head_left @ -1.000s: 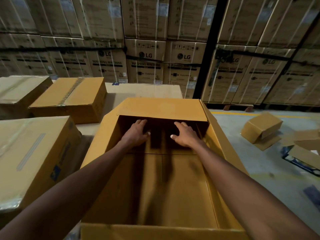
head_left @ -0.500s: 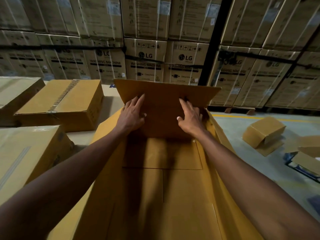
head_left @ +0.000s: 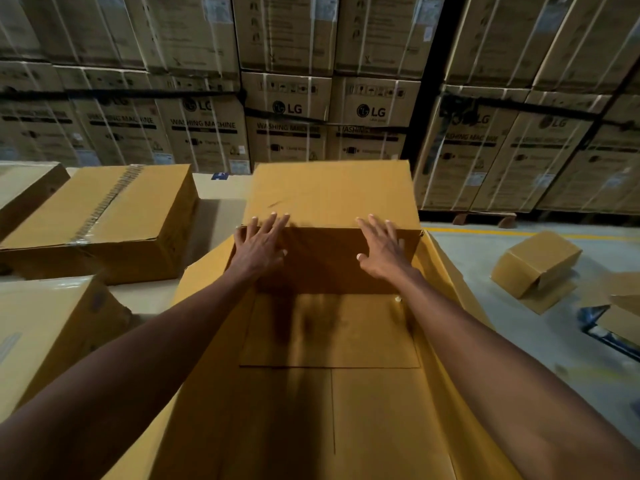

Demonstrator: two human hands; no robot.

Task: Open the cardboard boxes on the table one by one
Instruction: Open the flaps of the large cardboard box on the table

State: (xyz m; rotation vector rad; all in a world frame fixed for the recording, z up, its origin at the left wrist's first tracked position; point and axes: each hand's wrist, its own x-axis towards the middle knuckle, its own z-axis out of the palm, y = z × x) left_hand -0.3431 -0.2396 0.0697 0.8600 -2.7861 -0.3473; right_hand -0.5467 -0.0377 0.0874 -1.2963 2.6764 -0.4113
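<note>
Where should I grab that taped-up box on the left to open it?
Probably start at the tape strip along the top of the closed box, coming from above. The strip covers the seam where the flaps meet; its near end looks easiest to reach.

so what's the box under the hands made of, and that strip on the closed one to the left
Open box: plain brown cardboard, matte, with creased fold lines. Strip on the closed box: apparently clear glossy packing tape, catching light along the seam.

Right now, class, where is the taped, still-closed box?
In the head view, the taped box sits on the table, upper left, beyond the left hand, left of the open box.
</note>
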